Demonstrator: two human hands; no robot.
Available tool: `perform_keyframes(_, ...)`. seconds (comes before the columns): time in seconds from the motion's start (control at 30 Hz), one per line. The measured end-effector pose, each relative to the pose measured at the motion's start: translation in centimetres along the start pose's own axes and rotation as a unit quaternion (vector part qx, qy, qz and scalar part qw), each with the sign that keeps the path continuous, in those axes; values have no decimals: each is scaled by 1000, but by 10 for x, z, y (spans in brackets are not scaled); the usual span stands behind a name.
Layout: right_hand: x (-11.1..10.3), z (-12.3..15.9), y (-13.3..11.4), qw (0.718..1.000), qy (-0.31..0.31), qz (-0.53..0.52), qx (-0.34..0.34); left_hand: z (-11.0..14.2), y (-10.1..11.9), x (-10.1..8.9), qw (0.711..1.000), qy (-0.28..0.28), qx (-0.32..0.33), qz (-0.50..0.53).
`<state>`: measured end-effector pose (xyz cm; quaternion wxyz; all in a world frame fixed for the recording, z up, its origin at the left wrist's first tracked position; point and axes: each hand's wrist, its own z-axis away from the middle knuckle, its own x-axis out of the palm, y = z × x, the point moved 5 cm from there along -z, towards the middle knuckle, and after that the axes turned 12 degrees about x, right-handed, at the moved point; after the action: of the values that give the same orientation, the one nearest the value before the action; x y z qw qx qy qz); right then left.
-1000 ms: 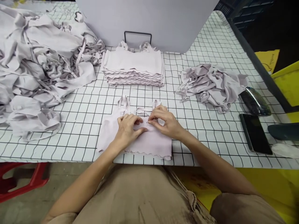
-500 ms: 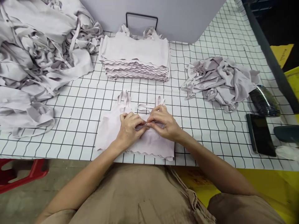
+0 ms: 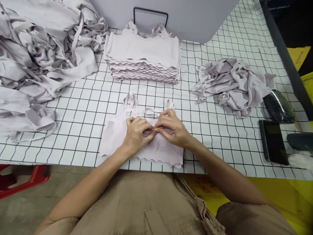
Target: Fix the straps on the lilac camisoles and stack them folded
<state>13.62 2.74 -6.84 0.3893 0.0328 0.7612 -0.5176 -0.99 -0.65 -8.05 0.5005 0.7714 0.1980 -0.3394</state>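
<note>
Pinching at a Pale Garment (image 3: pixel 163 151)

The left hand (image 3: pixel 137 133) and right hand (image 3: pixel 173 129) are meeting at the fingertips, both pinching a small bit, too tiny to identify, at the garment's upper middle. It is lying flat on the gridded tablecloth (image 3: pixel 80 137). Handwriting is showing on a yellow card (image 3: pixel 298 56), and reddish marks on a yellow surface (image 3: pixel 211 195) below; neither is legible.

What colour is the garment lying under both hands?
The garment is a pale pinkish lilac; it shows best in the head view.
</note>
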Motion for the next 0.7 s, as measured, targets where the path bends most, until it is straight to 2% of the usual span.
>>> perform_keyframes(0.4, -2, 1, 2, 999, -9, 37, -22, 1, -2, 2, 1000, 0, 6, 3)
perform_keyframes(0.7, -5, -7, -8, 988, -79, 124, -36, 2, -5, 4, 999, -22, 25, -15)
